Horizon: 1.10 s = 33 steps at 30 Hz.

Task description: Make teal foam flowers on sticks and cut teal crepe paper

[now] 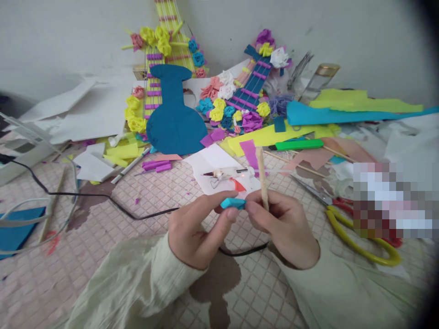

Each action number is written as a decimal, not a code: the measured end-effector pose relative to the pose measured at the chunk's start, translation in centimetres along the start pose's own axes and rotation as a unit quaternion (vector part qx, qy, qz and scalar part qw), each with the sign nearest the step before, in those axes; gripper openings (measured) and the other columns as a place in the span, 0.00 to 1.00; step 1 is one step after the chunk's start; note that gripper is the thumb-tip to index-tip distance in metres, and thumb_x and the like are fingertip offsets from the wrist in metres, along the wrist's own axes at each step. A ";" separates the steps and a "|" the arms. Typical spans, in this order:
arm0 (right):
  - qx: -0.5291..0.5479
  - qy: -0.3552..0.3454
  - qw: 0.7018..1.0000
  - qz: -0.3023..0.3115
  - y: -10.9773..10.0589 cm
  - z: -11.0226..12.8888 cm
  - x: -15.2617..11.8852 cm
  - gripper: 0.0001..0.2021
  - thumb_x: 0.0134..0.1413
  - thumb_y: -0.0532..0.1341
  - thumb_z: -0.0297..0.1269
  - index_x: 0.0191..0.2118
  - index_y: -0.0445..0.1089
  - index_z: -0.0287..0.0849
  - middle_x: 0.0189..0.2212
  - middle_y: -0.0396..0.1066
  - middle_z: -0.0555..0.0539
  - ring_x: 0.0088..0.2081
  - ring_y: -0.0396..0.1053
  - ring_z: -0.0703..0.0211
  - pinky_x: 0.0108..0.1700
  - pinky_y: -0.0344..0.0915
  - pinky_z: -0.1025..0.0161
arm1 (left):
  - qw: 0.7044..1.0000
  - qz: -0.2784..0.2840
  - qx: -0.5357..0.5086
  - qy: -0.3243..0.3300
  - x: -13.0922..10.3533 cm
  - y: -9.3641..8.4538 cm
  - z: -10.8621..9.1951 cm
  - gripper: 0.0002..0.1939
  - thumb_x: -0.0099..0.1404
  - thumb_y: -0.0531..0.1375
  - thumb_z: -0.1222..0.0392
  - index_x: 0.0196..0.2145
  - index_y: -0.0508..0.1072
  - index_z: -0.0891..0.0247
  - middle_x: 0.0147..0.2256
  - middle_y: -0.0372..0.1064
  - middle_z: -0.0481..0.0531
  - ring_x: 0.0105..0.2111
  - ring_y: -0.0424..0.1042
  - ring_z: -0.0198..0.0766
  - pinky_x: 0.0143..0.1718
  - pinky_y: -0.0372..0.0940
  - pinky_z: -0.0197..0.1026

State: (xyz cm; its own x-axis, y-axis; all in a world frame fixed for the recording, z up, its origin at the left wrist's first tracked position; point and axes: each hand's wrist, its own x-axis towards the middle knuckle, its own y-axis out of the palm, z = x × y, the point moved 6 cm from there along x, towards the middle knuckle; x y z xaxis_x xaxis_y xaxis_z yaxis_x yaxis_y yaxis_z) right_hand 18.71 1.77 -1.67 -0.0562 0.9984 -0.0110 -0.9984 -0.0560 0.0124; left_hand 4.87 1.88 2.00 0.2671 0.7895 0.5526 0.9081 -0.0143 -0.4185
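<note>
Left hand (pixel 197 228), lower centre, angled inward: thumb and forefinger pinching small bright-blue folded-paper piece (pixel 232 203), just below frame centre. Right hand (pixel 288 224), curled: gripping slender pale-beige stick (pixel 262 176), near-upright; fingertips at piece's right end.

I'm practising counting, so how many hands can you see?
2: the left hand, holding a blue piece, and the right hand beside it, holding a stick.

On the surface (pixel 92 242) I see 1 green cutter (pixel 302 145), scissors with yellow handle (pixel 343 242), and, near the wall (pixel 236 23), 1 gold-lidded jar (pixel 321 78).
</note>
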 end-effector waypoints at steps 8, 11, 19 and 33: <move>0.024 0.036 0.998 0.034 0.6 0.0 0.0 0.08 0.49 0.58 0.38 0.25 0.65 0.39 0.15 0.48 0.57 0.17 0.45 0.72 0.17 0.39 0.69 | 0.999 0.012 -0.042 -0.020 0.4 0.0 0.2 0.11 0.58 0.55 0.67 0.40 0.70 0.63 0.26 0.67 0.49 0.25 0.66 0.33 0.28 0.63 0.36; 0.019 0.031 0.999 0.041 0.6 0.1 0.0 0.09 0.49 0.58 0.39 0.26 0.65 0.40 0.15 0.48 0.57 0.17 0.44 0.72 0.17 0.40 0.69 | 0.996 -0.010 -0.073 -0.040 0.6 -0.1 0.5 0.08 0.58 0.56 0.66 0.37 0.72 0.62 0.26 0.65 0.50 0.26 0.64 0.33 0.29 0.61 0.37; -0.030 0.017 0.998 -0.044 -2.3 0.7 1.2 0.14 0.54 0.52 0.46 0.34 0.66 0.40 0.16 0.46 0.57 0.17 0.45 0.70 0.18 0.41 0.68 | 0.871 -0.050 -0.393 -0.290 0.7 1.4 4.3 0.09 0.52 0.62 0.56 0.24 0.72 0.66 0.17 0.64 0.45 0.19 0.63 0.28 0.21 0.60 0.33; -0.575 -0.115 0.796 -0.149 -11.2 -1.8 -3.1 0.14 0.52 0.52 0.40 0.33 0.72 0.41 0.29 0.73 0.42 0.30 0.70 0.54 0.31 0.65 0.59 | 0.769 -0.052 -0.487 -0.410 0.4 2.3 5.1 0.07 0.47 0.60 0.66 0.28 0.70 0.67 0.18 0.71 0.49 0.17 0.68 0.33 0.22 0.64 0.35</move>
State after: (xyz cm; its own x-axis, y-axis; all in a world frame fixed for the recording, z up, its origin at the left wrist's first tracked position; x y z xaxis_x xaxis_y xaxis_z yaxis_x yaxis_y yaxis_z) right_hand 30.04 -0.72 -3.55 0.0570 0.9377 0.3426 -0.3247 0.3419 -0.8818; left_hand 5.40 5.29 -2.46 0.2467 0.9333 -0.2609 0.8282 -0.0632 0.5568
